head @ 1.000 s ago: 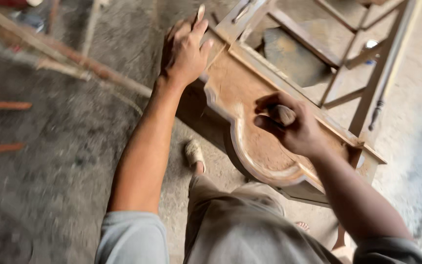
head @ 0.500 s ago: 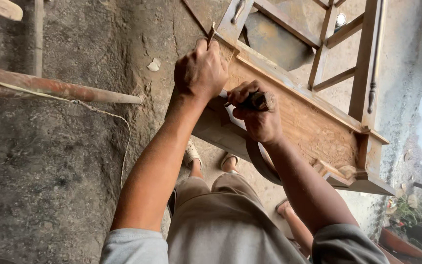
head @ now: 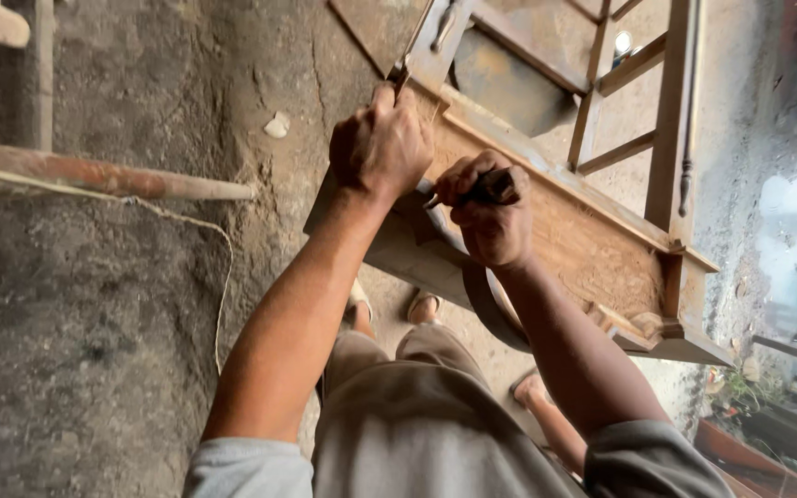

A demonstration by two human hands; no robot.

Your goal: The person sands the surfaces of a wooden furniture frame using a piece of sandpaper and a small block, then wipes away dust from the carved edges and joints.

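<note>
A: State the position of each hand relative to the carved wooden panel [head: 592, 249].

B: The left hand [head: 382, 148] is fisted on the panel's upper rail, near the frame's corner. What it grips cannot be told; a thin dark piece [head: 400, 72] shows just above the knuckles. The right hand [head: 491, 217] is closed around a small dark-handled tool [head: 489, 187], its tip lying toward the scalloped lower edge [head: 486, 304] just below the left hand.

A: How is this step best performed?

B: In my judgement: keep the left hand bracing the panel, guide the tool in short controlled strokes following the curve, and keep the fingers clear of the tip.

A: Any containers?

B: None identifiable. A rusty pole [head: 94, 175] lies on the concrete floor [head: 94, 350], well left of the panel.
</note>
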